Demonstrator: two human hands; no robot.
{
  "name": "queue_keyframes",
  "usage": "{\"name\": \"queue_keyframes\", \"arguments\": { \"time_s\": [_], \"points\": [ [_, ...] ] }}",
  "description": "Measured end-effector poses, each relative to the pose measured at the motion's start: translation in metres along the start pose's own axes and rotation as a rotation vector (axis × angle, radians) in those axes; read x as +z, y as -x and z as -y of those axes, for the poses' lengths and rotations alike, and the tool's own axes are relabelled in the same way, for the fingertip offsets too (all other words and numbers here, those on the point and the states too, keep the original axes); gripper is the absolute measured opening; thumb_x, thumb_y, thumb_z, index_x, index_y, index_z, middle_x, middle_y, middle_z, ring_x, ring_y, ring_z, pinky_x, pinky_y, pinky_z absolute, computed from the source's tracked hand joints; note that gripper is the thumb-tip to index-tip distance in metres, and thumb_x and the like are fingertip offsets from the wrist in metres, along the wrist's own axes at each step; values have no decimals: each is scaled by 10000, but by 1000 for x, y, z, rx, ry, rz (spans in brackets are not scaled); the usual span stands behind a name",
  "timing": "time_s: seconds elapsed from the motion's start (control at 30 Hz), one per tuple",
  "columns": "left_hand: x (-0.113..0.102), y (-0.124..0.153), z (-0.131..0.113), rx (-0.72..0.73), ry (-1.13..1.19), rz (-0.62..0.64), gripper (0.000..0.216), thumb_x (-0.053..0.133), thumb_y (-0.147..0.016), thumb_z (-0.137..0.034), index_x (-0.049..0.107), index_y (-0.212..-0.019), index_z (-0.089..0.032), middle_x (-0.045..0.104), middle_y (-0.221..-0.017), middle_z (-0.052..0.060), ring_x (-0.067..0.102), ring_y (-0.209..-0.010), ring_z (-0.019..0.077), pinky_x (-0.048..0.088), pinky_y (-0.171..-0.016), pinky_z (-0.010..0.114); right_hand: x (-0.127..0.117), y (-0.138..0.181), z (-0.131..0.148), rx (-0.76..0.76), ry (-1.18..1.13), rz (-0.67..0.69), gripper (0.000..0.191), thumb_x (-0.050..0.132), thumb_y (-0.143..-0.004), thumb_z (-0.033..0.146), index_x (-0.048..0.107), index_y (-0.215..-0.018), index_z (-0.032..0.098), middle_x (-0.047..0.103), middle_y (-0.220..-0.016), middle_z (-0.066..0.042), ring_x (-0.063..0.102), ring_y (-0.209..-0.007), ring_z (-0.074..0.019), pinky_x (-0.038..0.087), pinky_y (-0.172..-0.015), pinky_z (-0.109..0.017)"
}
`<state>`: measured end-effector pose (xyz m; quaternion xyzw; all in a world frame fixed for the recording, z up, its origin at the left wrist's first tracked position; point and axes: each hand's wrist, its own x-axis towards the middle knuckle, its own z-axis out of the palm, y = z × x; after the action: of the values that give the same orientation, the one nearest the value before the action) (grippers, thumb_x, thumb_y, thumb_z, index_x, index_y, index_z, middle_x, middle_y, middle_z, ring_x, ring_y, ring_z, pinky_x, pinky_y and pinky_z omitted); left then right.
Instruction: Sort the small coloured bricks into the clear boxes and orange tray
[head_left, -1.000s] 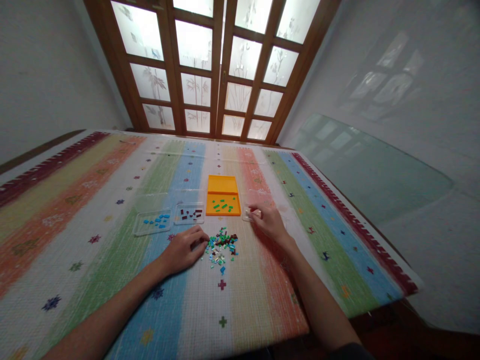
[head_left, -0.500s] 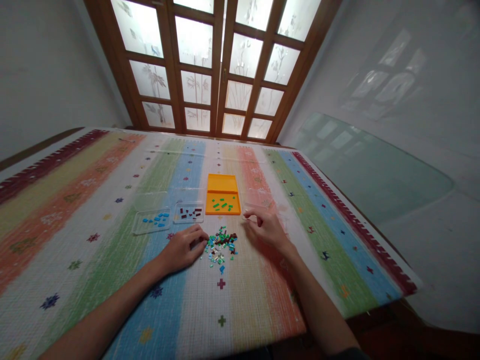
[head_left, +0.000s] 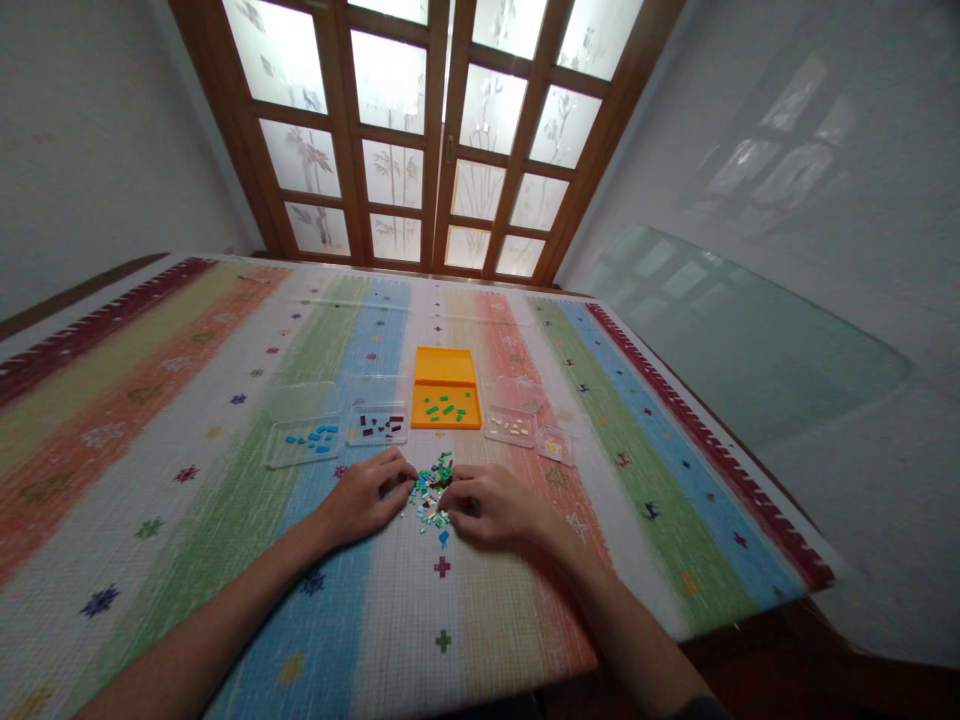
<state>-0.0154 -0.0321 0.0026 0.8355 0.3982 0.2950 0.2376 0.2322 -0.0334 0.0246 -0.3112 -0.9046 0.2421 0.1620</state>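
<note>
A small pile of tiny coloured pieces [head_left: 430, 490] lies on the striped cloth in front of me. My left hand [head_left: 365, 497] rests on the cloth just left of the pile, fingers loosely stretched, tips touching its edge, holding nothing I can see. My right hand [head_left: 489, 505] lies over the pile's right side with fingers curled down onto the pieces; whatever is under them is hidden. Behind the pile stand an orange tray [head_left: 447, 375] with green pieces, a clear tray with blue pieces [head_left: 302, 441], one with dark red pieces [head_left: 379, 426] and one with pale pieces [head_left: 511, 426].
A smaller clear tray with yellow bits [head_left: 555, 447] sits right of the pale-piece tray. The striped cloth [head_left: 187, 400] covers the whole table, whose right edge [head_left: 720, 440] runs along a white wall. Wooden glass doors [head_left: 442, 130] stand behind the table.
My right hand has come back from the clear tray with pale pieces at the right and now lies on the pile. The left hand has stayed where it was.
</note>
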Motion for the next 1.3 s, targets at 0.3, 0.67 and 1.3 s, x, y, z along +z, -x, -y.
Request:
{"name": "queue_keyframes", "arguments": {
  "time_s": [0.3,0.67,1.3],
  "points": [
    [1,1,1,15,-10,5,146,526,-914,-214,667,-907,-175,599,-818,13,559,-701,133,428,-672,250,-5,0,0,41,17,14,202,607,-795,130,749,-920,200,677,-901,-35,584,-751,-144,420,-684,-242],
    [0,1,1,19,-15,14,143,529,-900,-216,667,-887,-179,602,-810,10,529,-642,123,421,-633,246,-6,-2,-6,154,126,-116,251,586,-866,135,710,-1079,180,670,-921,-43,589,-797,-156,405,-722,-257],
    [0,1,0,23,-13,8,149,522,-891,-211,664,-923,-180,601,-820,10,527,-635,123,422,-632,248,10,-13,-2,171,161,-110,200,529,-981,211,722,-1026,187,648,-921,-52,571,-771,-145,390,-685,-261]
  ]
}}
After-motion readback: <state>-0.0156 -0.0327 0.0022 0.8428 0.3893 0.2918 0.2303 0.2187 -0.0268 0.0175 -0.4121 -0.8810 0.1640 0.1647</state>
